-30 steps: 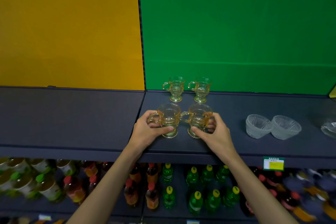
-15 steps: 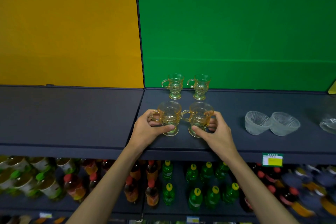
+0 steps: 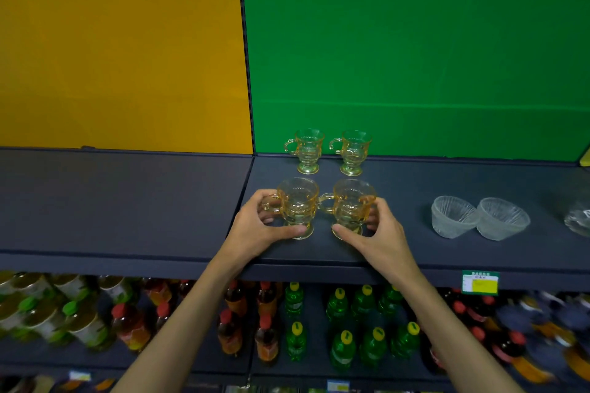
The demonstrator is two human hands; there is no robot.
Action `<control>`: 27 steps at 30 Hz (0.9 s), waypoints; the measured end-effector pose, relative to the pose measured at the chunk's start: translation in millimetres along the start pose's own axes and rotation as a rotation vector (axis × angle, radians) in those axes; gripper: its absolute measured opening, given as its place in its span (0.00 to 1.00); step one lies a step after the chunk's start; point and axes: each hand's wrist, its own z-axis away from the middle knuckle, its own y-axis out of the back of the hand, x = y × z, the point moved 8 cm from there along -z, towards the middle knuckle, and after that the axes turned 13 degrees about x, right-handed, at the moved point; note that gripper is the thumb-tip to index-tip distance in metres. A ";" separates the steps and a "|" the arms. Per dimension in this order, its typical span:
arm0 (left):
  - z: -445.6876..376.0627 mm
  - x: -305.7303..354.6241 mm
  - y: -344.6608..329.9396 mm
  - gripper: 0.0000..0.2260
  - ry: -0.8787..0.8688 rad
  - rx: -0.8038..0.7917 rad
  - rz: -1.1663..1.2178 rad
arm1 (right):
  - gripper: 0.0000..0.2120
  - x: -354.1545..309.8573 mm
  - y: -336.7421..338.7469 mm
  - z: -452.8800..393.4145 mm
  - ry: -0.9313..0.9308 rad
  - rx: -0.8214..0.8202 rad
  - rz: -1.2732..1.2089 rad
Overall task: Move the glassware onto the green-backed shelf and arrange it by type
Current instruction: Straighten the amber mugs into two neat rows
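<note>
Head view: left hand (image 3: 258, 226) curls round the front-left amber cup (image 3: 297, 206), thumb at its foot; right hand (image 3: 380, 233) grips the front-right amber cup (image 3: 351, 206) likewise. Both stand upright on the green-backed shelf (image 3: 415, 252), near its front edge. Best to square them behind-to-front with the two back cups (image 3: 330, 150), handles left, release gently. Cups: footed, ribbed, translucent amber. Two frosted bowls (image 3: 479, 217) sit well apart, right.

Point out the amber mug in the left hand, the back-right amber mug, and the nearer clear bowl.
Left-hand amber mug (image 3: 298, 206), head view, on its ribbed body.
Back-right amber mug (image 3: 354, 150), head view, on its bowl.
Nearer clear bowl (image 3: 453, 217), head view, on its outer wall.
</note>
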 end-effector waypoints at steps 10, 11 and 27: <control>-19.8 55.3 36.9 0.25 -0.272 0.036 -0.204 | 0.35 -39.5 29.4 -21.7 0.176 0.044 0.056; -26.3 64.1 39.3 0.26 -0.320 0.059 -0.273 | 0.34 -45.3 32.1 -26.1 0.186 0.052 0.059; -129.7 108.0 -30.2 0.31 -0.622 0.048 -1.174 | 0.32 -51.6 -1.0 -156.6 0.242 -0.004 0.621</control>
